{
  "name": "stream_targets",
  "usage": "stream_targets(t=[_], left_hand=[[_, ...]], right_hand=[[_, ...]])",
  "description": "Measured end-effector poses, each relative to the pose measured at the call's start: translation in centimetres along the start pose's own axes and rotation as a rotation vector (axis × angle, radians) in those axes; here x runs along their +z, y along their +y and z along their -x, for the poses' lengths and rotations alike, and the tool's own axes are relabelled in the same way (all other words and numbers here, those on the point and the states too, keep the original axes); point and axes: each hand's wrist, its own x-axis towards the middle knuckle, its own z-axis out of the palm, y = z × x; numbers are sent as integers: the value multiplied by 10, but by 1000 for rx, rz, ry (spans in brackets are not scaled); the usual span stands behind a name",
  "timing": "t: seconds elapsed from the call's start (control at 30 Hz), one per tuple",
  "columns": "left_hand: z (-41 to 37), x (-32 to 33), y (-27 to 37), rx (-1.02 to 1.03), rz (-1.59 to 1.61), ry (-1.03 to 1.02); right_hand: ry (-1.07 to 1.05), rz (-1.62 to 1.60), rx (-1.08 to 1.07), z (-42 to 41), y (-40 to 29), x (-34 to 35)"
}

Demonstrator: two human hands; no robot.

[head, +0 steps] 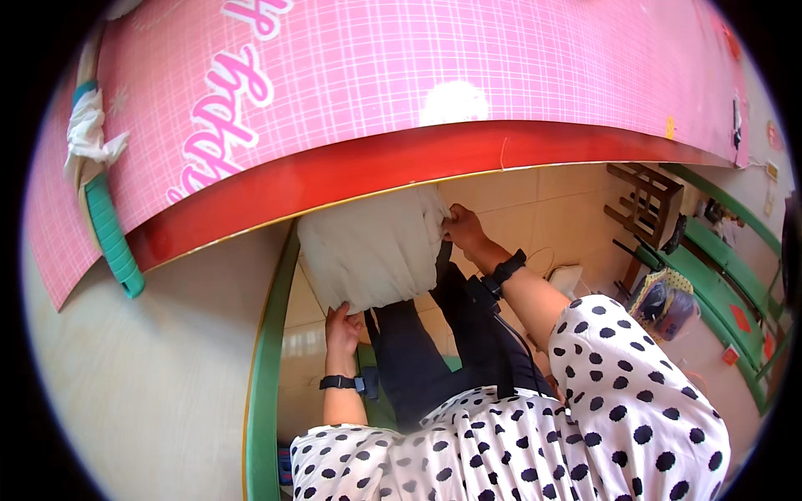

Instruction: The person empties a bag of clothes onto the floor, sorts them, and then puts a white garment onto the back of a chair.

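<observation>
A whitish cloth (376, 250) hangs spread between my two hands, just below the red table edge and above my knees. My left hand (341, 322) pinches its lower left corner between thumb and fingers. My right hand (462, 228) grips the cloth's upper right edge, with the fingers closed on gathered fabric. The far edge of the cloth is hidden under the tabletop.
A table with a pink checked cover (351, 81) and a red edge (326, 178) stands before me. A green-handled tool (113, 235) wrapped in white material lies at its left. To the right are a wooden stool (648, 203), green benches (720, 275) and plastic bags (667, 304).
</observation>
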Motion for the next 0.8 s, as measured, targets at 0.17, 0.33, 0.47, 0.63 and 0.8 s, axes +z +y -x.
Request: stream_targets(t=[0.17, 0.33, 0.47, 0.63, 0.8], left_hand=[[6, -21, -20, -89, 274, -256], [5, -32, -18, -207, 196, -454], [16, -18, -2, -196, -19, -389], [14, -4, 0, -184, -112, -344], [-1, 4, -19, -141, -180, -24]], right_hand=[[-312, -460, 74, 12, 15, -6], [-536, -662, 281, 22, 11, -12], [-590, -545, 209, 32, 4, -10], [-450, -160, 261, 43, -4, -10], [-30, 198, -75, 38, 27, 11]])
